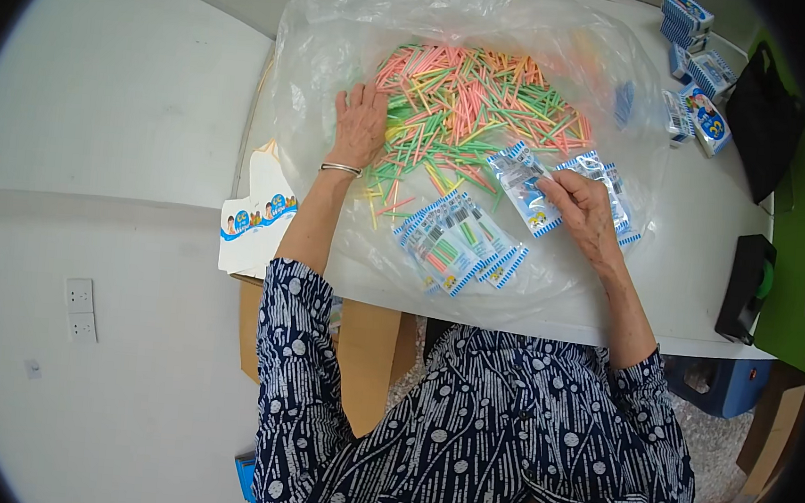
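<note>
Bright, even indoor light falls across a clear plastic bag (pixel 333 47), pale glare streaking its folds. Glossy sachets (pixel 465 238) on the bag's near part catch small highlights. Left of the bag, a white wall (pixel 151 326) dulls to grey, its upper edge bowed by fisheye distortion; black vignetting closes in well outside the bag on both sides.

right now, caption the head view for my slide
Right hand holding a blue-striped packet, left hand at the edge of a colourful stick heap.

Printed sachets (pixel 457 242), white carton (pixel 258 218), blue-white boxes (pixel 711 75), wording illegible
</note>
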A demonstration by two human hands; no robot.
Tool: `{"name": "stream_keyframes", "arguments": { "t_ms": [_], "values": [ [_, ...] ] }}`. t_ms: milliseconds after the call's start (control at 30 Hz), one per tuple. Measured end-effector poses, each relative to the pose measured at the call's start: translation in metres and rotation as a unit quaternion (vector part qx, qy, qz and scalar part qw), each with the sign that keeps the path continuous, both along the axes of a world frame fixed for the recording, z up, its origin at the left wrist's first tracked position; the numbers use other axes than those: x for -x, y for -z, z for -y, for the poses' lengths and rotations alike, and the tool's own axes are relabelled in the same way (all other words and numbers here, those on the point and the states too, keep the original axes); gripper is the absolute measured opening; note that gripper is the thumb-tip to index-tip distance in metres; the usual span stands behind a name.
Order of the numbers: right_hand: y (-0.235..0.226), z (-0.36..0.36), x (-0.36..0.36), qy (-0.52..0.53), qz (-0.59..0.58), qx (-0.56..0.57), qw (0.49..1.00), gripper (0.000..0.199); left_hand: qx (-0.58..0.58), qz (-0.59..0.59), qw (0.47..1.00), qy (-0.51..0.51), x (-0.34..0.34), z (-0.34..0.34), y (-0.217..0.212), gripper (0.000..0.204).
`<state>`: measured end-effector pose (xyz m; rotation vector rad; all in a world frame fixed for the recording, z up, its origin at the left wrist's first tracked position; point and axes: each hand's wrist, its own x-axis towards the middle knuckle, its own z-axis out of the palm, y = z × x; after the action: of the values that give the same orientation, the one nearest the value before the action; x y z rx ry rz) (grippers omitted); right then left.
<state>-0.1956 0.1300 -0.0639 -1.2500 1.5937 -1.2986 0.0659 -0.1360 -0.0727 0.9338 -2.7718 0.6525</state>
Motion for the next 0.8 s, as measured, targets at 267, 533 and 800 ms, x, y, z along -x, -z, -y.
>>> {"name": "stream_keyframes", "arguments": {
  "t_ms": [267,533,800],
  "values": [
    [-0.006,0.001,-0.002,0.028,0.058,0.015,0.998,0.023,-0.103,-0.093,0.989,-0.060,0.008,-0.014,-0.032,0.020],
    [-0.019,0.046,-0.042,0.086,0.424,0.089,0.897,0.022,-0.699,-0.532,0.477,-0.029,0.069,-0.066,-0.064,0.023],
    [0.009,0.102,-0.065,0.142,0.676,0.156,0.706,0.017,-0.681,-0.673,0.287,0.027,0.130,-0.129,-0.030,0.016]
  ]
}}
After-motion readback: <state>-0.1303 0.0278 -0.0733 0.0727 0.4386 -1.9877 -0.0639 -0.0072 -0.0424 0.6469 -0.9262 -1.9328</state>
